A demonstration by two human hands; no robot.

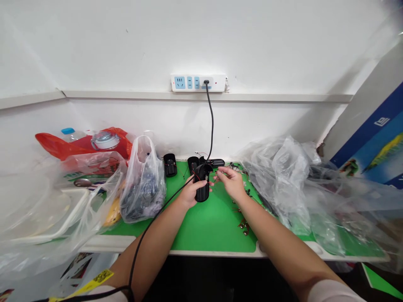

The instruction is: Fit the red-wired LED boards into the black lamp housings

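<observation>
Where bags crowd, hands [208, 186] on black housing [202, 182].

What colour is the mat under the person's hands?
Bright green: the mat covers the bench top, seen best in the head view.

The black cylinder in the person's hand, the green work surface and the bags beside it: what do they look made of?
The black cylinder, held in the left hand, looks like matte moulded plastic: dull, even sheen. The green mat seems a smooth rubbery or vinyl sheet, flat and uniform. The clear bags are thin plastic film, crinkled, glossy and see-through.
</observation>
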